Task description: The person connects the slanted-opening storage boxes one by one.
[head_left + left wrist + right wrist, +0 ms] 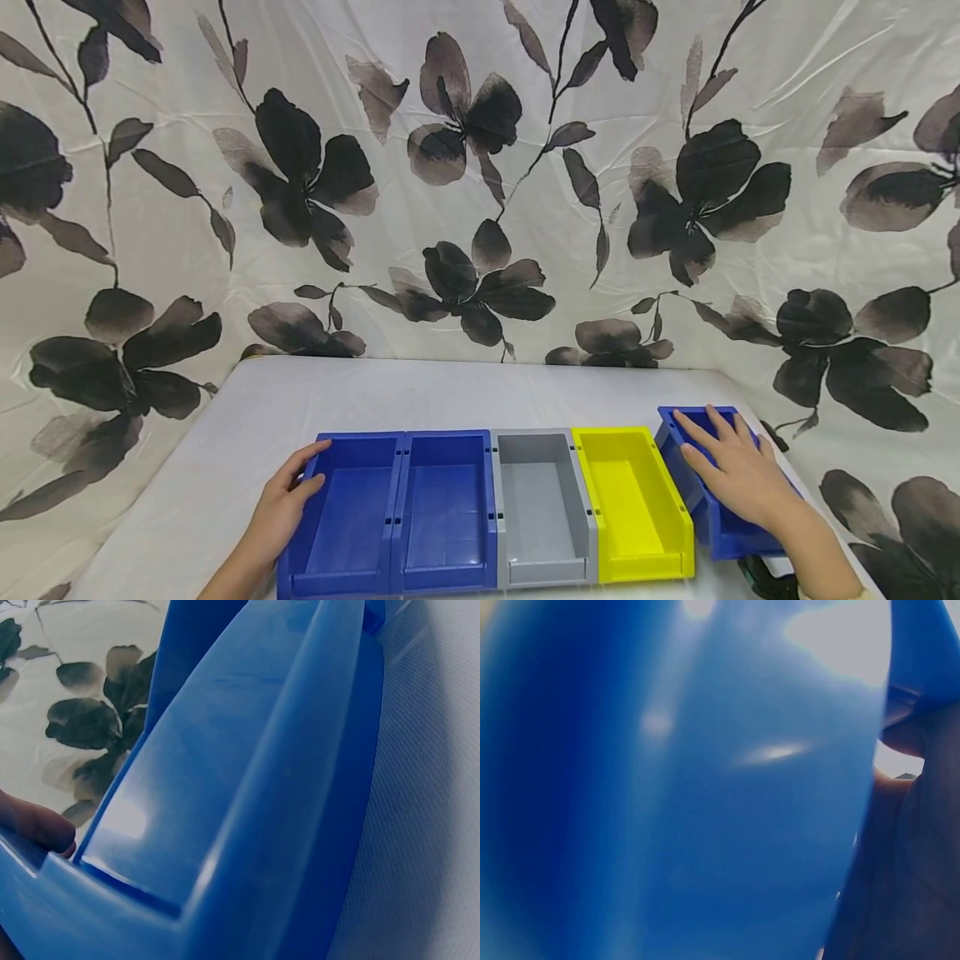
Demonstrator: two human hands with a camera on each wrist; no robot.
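Observation:
My left hand [276, 504] grips the outer side wall of the leftmost blue bin [351, 517], thumb over the rim and forefinger by the back corner. In the left wrist view, a fingertip [41, 825] shows past the bin's edge. At the right, my right hand [738, 479] lies over a separate blue bin [716, 533], its fingers spread and fairly straight across the opening, touching it. This bin sits at an angle close beside the yellow bin [633, 492]. Its blue wall [742, 802] fills most of the right wrist view; part of the palm shows there.
Between the leftmost blue bin and the yellow one stand a second blue bin [446, 508] and a grey bin [546, 508], side by side. A white cloth [465, 392] covers the table. A dark object [768, 579] lies below the right bin. Floral fabric [480, 183] hangs behind.

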